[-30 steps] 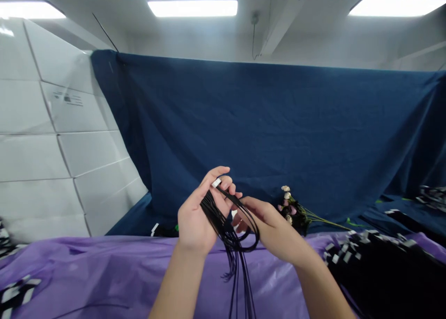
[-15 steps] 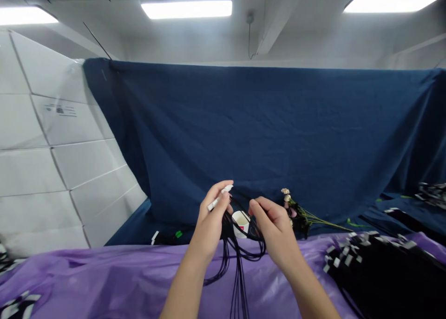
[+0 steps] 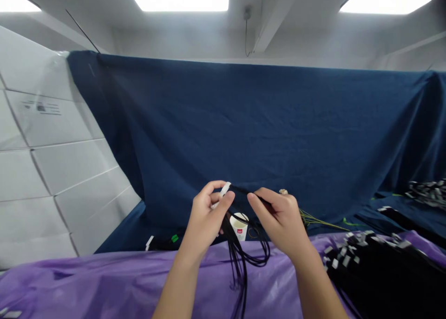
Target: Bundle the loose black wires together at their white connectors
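Here we are, right at the lower centre of the frame: my left hand (image 3: pixel 205 221) has a white end piece (image 3: pixel 225 189) pinched between thumb and fingers, tilted, its upper end pointing up and to the right. My right hand (image 3: pixel 284 221) is just beside it, a little apart, thumb pressed against curled fingers on a black strand (image 3: pixel 239 189) that runs across from the white end piece, bridging the gap between my two hands. And look below: a bunch of thin black cords (image 3: pixel 256 262) hangs from my left palm, looping toward the right, loose ends trailing to the bottom edge of the frame!

Right behind the cords, between my wrists, stands a white paper cup (image 3: pixel 240 226) with a red mark. Past my right knuckles a pale flower (image 3: pixel 283 192) peeks out, green stems (image 3: pixel 322 220) stretching rightward. Left of centre, a green piece (image 3: pixel 174 238) lies near a white tab (image 3: pixel 149 243).

Under it all, purple sheeting (image 3: pixel 114 282) spreads across the bottom. Lower right, a big pile of black cords with white ends (image 3: pixel 383 277); at the right edge, another black-and-white heap (image 3: pixel 430 193). A blue cloth (image 3: pixel 244 124) fills the middle, white boxes (image 3: pixel 69 166) stack up on the left, and bright ceiling lights (image 3: pixel 181 2) line the top!
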Action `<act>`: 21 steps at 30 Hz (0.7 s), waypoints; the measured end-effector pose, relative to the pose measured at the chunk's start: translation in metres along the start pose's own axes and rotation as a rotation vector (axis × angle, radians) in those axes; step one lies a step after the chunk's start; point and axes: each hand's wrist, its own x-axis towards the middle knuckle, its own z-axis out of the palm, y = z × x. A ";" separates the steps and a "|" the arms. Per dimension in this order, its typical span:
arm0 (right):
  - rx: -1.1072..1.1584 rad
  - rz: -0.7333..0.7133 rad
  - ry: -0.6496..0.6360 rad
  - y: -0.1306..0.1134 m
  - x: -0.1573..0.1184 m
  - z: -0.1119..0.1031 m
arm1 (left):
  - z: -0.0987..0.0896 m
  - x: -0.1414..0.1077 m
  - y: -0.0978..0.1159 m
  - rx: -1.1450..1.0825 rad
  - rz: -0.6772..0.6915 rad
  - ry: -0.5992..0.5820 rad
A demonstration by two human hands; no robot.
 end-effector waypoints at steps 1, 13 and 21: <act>-0.014 -0.025 -0.008 0.002 0.001 0.000 | -0.001 0.002 -0.001 0.012 -0.015 -0.013; -0.128 -0.240 0.125 0.025 0.006 0.011 | -0.006 0.000 -0.002 -0.200 -0.312 -0.233; -0.210 -0.352 0.297 0.034 0.006 0.008 | -0.002 -0.001 -0.012 -0.153 -0.437 -0.383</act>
